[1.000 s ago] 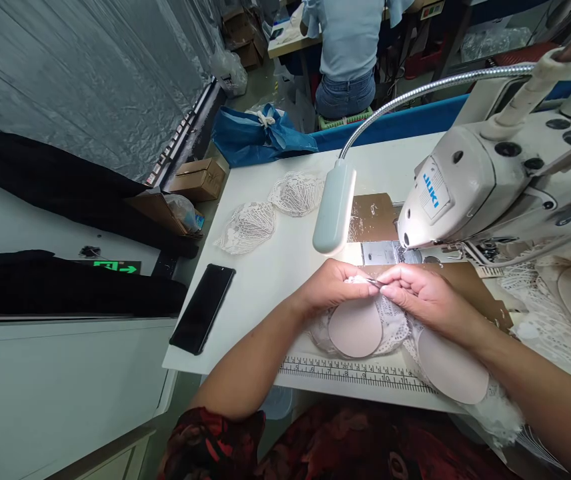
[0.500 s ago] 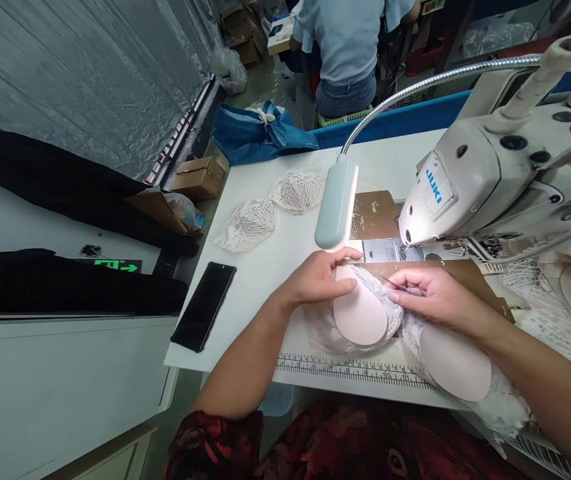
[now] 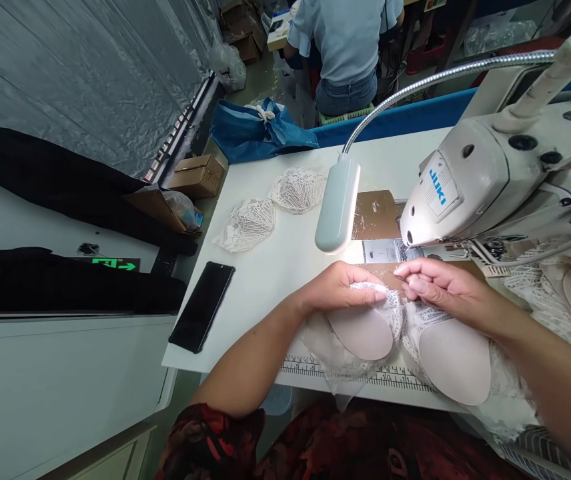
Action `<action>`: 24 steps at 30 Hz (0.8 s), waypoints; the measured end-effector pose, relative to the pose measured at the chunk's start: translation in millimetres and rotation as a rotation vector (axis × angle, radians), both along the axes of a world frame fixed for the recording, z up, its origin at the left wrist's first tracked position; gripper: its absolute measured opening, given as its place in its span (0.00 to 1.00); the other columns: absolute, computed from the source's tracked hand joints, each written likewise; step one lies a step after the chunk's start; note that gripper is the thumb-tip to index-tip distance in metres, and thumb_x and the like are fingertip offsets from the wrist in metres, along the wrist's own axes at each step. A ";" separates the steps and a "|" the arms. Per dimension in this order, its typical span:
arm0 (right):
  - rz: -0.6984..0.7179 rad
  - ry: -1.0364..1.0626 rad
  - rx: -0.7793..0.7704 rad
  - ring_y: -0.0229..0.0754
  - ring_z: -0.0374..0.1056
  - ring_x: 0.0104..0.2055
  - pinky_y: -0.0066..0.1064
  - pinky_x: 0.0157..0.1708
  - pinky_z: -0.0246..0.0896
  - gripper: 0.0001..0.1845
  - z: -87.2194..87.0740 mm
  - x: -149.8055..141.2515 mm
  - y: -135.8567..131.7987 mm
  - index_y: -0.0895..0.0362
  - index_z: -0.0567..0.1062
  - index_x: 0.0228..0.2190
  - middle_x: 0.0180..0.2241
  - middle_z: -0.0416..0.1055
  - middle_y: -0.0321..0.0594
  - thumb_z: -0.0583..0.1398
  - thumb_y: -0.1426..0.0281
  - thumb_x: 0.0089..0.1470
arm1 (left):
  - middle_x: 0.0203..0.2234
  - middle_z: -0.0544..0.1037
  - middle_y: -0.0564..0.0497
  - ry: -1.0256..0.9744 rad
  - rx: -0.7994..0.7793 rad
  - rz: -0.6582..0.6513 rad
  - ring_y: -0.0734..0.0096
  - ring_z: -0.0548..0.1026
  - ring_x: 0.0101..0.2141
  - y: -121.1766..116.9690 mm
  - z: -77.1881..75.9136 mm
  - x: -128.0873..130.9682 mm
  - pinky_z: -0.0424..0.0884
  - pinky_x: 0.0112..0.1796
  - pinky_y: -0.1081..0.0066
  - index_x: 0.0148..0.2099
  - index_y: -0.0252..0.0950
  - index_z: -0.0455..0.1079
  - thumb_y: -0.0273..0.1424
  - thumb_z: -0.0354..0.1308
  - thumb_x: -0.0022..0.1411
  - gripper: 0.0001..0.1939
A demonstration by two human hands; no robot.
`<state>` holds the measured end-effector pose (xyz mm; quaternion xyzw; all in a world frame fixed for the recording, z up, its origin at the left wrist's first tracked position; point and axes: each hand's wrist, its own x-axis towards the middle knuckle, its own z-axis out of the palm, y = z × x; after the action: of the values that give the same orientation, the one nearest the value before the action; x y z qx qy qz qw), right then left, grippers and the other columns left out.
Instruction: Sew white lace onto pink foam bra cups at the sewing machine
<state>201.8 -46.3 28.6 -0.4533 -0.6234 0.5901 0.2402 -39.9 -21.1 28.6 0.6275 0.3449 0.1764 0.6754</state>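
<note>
A white lace bra piece with two beige padded cups (image 3: 365, 333) lies on the sewing table (image 3: 275, 267) in front of the white sewing machine (image 3: 485, 180). My left hand (image 3: 338, 288) is closed over the upper lace edge of the left cup. My right hand (image 3: 440, 287) pinches a thin metal tool, small thread snips or tweezers I cannot make out, at the lace between the two cups. The right cup (image 3: 453, 360) rests under my right wrist.
A gooseneck lamp (image 3: 336, 203) hangs over the work. Two white lace cups (image 3: 270, 210) lie further back, a black phone (image 3: 202, 306) at the table's left edge, a ruler strip (image 3: 365, 375) along the front. A person in a blue shirt (image 3: 348, 47) sits behind.
My left hand moved from the table near the machine back onto the left cup's lace edge, curling over it. My right hand shifted up to the centre. The piece slid slightly toward me.
</note>
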 end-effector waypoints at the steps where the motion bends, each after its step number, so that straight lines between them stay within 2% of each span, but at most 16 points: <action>1: 0.005 -0.032 0.015 0.40 0.67 0.34 0.32 0.34 0.64 0.21 2.3 1.8 0.7 0.53 0.73 0.44 0.31 0.71 0.38 0.59 0.53 0.56 | 0.37 0.80 0.46 -0.015 -0.028 0.007 0.68 0.76 0.39 -0.1 -0.4 -0.2 0.69 0.41 0.73 0.42 0.31 0.78 0.36 0.64 0.57 0.14; 6: 0.074 -0.141 0.114 0.41 0.68 0.34 0.33 0.34 0.64 0.19 11.9 -4.3 1.5 0.54 0.76 0.39 0.33 0.73 0.39 0.60 0.53 0.54 | 0.34 0.80 0.48 -0.013 -0.109 0.047 0.70 0.75 0.36 -1.5 -0.4 1.6 0.68 0.38 0.74 0.41 0.32 0.79 0.36 0.66 0.55 0.14; 10: 0.085 -0.180 0.240 0.43 0.69 0.38 0.34 0.39 0.65 0.16 14.0 -14.5 -1.5 0.53 0.77 0.38 0.37 0.75 0.40 0.59 0.55 0.56 | 0.29 0.78 0.50 0.005 -0.151 0.026 0.73 0.72 0.31 -1.7 2.7 3.2 0.65 0.33 0.76 0.38 0.31 0.79 0.37 0.66 0.54 0.14; 13: 0.078 -0.182 0.272 0.43 0.70 0.38 0.34 0.38 0.65 0.14 11.9 -17.9 -3.7 0.52 0.77 0.37 0.36 0.75 0.40 0.58 0.57 0.58 | 0.25 0.75 0.52 0.020 -0.131 -0.006 0.76 0.70 0.29 -1.7 4.5 3.1 0.63 0.30 0.77 0.35 0.30 0.79 0.37 0.65 0.55 0.13; 17: -0.034 -0.124 0.215 0.43 0.71 0.37 0.34 0.36 0.66 0.16 5.1 -20.6 -4.2 0.54 0.76 0.36 0.35 0.75 0.42 0.58 0.55 0.57 | 0.26 0.76 0.52 0.039 -0.123 0.004 0.75 0.71 0.30 -2.5 3.6 5.0 0.64 0.31 0.76 0.35 0.30 0.78 0.38 0.65 0.55 0.14; 20: -0.074 0.001 0.074 0.44 0.72 0.37 0.35 0.35 0.68 0.23 0.8 -24.8 -3.3 0.55 0.73 0.44 0.35 0.75 0.41 0.62 0.54 0.51 | 0.30 0.78 0.50 0.042 -0.093 0.013 0.71 0.73 0.33 -1.7 3.1 5.8 0.66 0.35 0.74 0.37 0.31 0.78 0.38 0.63 0.57 0.13; 22: -0.012 -0.037 0.043 0.45 0.72 0.37 0.35 0.35 0.68 0.24 0.5 -26.1 -2.5 0.55 0.73 0.45 0.35 0.75 0.40 0.63 0.55 0.50 | 0.34 0.78 0.49 0.051 -0.030 -0.061 0.70 0.74 0.36 0.5 5.4 1.7 0.67 0.37 0.73 0.40 0.32 0.76 0.37 0.62 0.58 0.13; 24: 0.018 -0.164 0.080 0.44 0.71 0.35 0.34 0.34 0.66 0.17 2.4 -23.4 -1.6 0.55 0.76 0.38 0.33 0.75 0.40 0.60 0.55 0.54 | 0.40 0.78 0.48 0.102 0.053 -0.177 0.68 0.74 0.39 3.4 10.1 -8.3 0.68 0.39 0.72 0.46 0.33 0.74 0.34 0.64 0.56 0.16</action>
<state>178.4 -47.9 30.9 -0.4845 -0.6682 0.5277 0.2009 -48.2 -17.7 38.7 0.6812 0.3174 0.0927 0.6532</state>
